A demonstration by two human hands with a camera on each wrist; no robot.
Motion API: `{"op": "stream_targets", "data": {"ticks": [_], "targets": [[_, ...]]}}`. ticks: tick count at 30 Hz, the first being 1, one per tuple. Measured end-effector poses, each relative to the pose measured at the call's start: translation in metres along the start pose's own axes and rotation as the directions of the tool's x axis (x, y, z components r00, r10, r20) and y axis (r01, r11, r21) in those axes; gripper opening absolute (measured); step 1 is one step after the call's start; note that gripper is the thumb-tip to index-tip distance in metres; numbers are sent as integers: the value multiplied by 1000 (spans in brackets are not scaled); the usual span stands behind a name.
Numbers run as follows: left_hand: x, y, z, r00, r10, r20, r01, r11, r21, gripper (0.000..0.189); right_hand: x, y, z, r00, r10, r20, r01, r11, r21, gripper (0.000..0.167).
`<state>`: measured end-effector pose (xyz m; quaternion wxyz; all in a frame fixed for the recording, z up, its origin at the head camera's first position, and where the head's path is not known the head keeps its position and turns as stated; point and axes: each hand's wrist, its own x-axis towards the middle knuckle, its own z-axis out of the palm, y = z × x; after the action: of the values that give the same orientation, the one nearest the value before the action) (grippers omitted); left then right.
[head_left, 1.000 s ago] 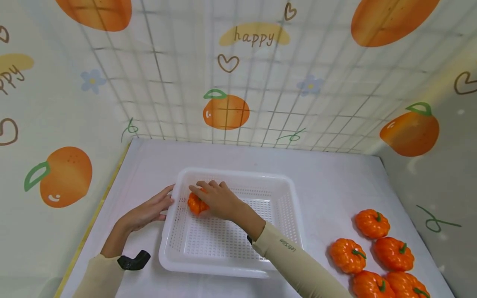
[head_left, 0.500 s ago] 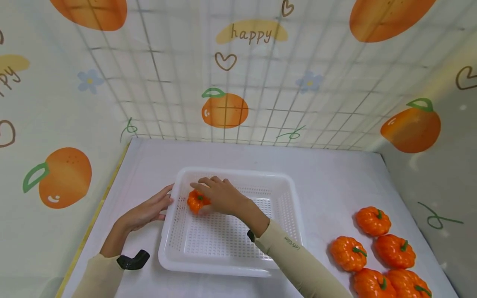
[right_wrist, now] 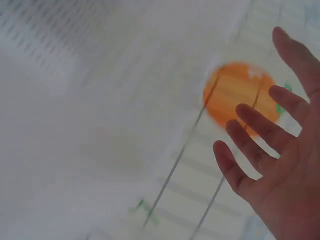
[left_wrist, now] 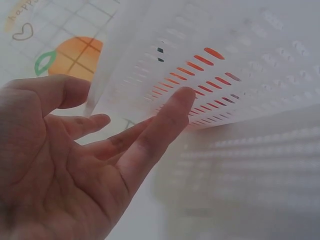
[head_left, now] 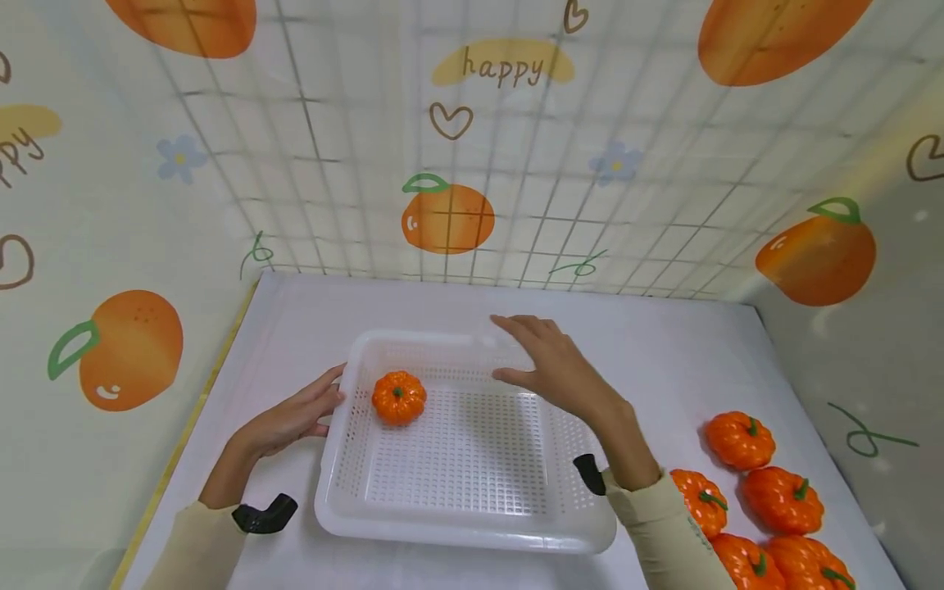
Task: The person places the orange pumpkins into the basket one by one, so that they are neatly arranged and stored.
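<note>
In the head view a small orange pumpkin [head_left: 399, 398] with a green stem sits in the back left corner of a white perforated plastic basket [head_left: 457, 537]. My left hand [head_left: 291, 419] rests against the basket's left side, its fingers extended. In the left wrist view the fingers of that left hand [left_wrist: 95, 155] lie along the slotted wall, and orange shows through the slots. Over the basket's back right part hovers my right hand [head_left: 564, 369], fingers spread and holding nothing. The right wrist view also has this right hand [right_wrist: 280, 155] with its fingers apart.
Several more orange pumpkins [head_left: 782, 500] lie on the white table [head_left: 295, 311] to the right of the basket, partly behind the right sleeve [head_left: 671, 524]. A curtain with printed oranges [head_left: 447, 219] and a grid behind it borders the back.
My right hand has let go of the pumpkin in the basket and moved right and up. The pumpkin stays in the corner. My left hand has barely moved.
</note>
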<state>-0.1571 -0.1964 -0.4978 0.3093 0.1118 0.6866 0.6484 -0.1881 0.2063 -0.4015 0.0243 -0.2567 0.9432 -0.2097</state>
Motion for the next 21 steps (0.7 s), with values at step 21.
{"op": "stream_targets", "data": {"ticks": [21], "targets": [[-1, -2, -3, 999, 21, 32, -20, 999, -32, 64, -191, 162, -55, 625, 778, -65, -781, 621, -66, 96]]}}
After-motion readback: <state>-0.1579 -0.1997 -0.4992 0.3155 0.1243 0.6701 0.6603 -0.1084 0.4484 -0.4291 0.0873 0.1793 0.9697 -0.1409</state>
